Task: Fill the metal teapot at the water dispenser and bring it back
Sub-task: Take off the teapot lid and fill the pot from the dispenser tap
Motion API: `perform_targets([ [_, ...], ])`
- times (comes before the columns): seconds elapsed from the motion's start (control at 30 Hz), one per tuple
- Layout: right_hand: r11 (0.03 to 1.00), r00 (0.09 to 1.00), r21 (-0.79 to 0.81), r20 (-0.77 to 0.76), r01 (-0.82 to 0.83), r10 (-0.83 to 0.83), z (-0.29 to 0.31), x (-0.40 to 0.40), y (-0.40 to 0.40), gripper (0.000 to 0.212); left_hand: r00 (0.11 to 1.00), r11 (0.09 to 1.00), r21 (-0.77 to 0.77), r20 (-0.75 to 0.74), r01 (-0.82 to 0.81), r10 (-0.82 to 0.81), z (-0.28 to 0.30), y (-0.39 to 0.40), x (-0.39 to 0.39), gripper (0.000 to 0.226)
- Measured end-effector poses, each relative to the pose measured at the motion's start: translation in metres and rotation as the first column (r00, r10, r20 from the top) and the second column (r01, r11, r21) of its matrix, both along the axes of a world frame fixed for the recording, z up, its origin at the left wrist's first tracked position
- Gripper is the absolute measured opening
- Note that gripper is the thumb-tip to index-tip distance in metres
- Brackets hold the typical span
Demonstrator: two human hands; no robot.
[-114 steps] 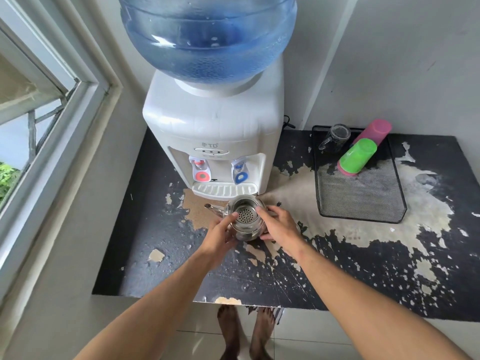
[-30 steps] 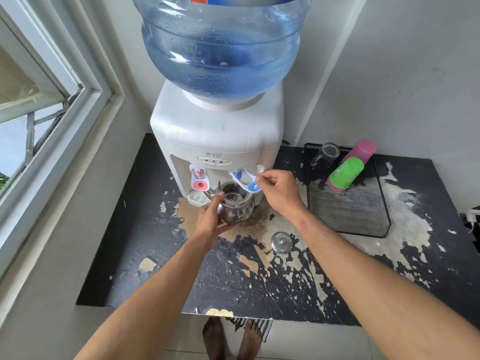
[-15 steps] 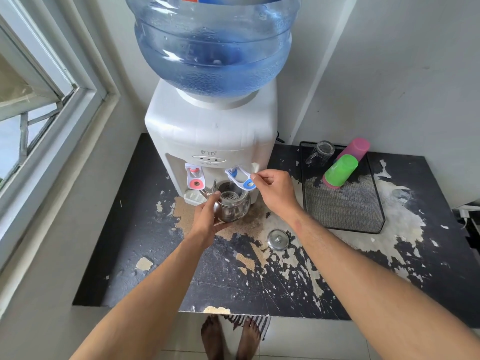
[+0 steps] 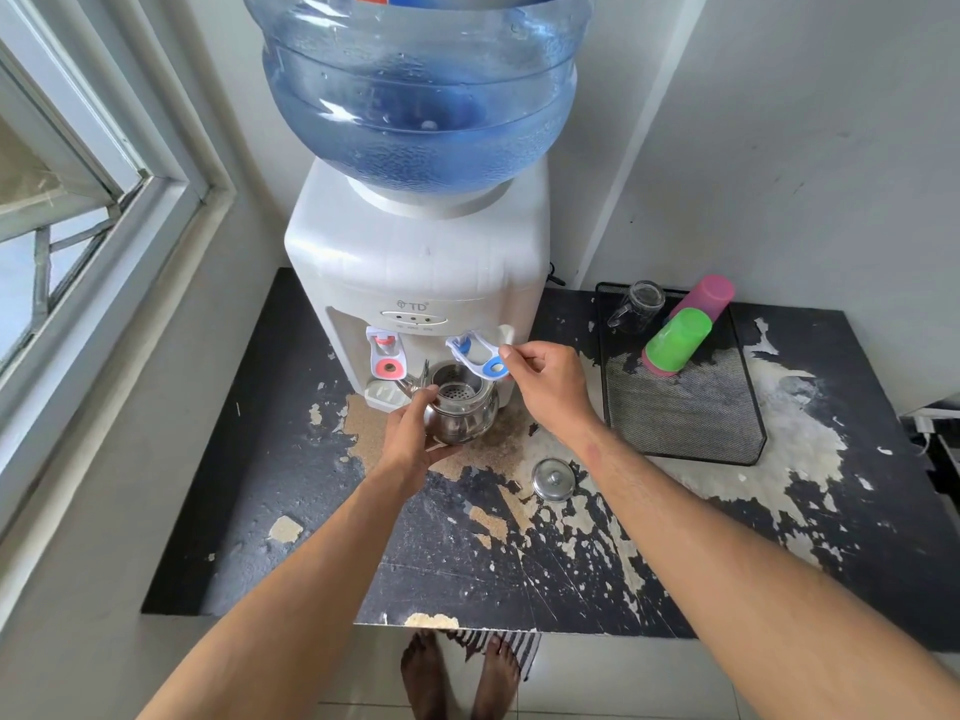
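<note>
The metal teapot point(image 4: 462, 410), lid off and strainer showing, is held under the blue tap point(image 4: 480, 356) of the white water dispenser point(image 4: 415, 262). My left hand point(image 4: 413, 439) grips the teapot's near side from below. My right hand point(image 4: 548, 384) pinches the blue tap lever, which is lifted. The teapot's round lid point(image 4: 554, 479) lies on the counter to the right of the pot. A big blue water bottle point(image 4: 423, 90) sits on top of the dispenser.
A red tap point(image 4: 385, 358) is left of the blue one. A black mesh tray point(image 4: 685, 413) at the right carries a glass mug point(image 4: 638, 306) and stacked green and pink cups point(image 4: 680, 337). The worn black counter point(image 4: 291, 511) ends near my feet. A window is at left.
The lid came off and now lies on the counter. The teapot went up under the blue tap in my left hand, and my right hand took the tap lever; little has moved in the last second.
</note>
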State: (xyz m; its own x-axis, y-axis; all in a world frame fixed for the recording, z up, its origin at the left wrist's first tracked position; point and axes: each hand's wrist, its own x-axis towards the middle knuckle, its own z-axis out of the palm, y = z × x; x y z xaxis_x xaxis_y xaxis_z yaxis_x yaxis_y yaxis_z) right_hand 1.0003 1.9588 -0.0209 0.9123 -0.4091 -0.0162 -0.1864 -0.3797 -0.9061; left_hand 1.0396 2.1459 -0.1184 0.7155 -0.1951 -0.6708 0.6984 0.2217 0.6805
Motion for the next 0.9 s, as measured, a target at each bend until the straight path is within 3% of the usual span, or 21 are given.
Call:
perform_targets([
  [0.47, 1.000, 0.999, -0.014, -0.043, 0.011, -0.012, 0.0007, -0.0016, 0.0024, 0.027, 1.000, 1.000, -0.004, 0.020, 0.023, -0.023, 0.0050, 0.0003, -0.0004, 0.069],
  [0.67, 1.000, 0.999, -0.010, -0.042, 0.007, -0.008, 0.0021, -0.0024, 0.0029, 0.026, 1.000, 1.000, -0.012, 0.009, 0.016, -0.016, 0.0059, 0.0004, -0.0002, 0.089],
  [0.9, 1.000, 0.999, -0.001, -0.051, 0.015, -0.015, 0.0027, -0.0025, 0.0026, 0.024, 1.000, 1.000, -0.007, 0.011, 0.024, -0.024, 0.0077, 0.0008, -0.0011, 0.072],
])
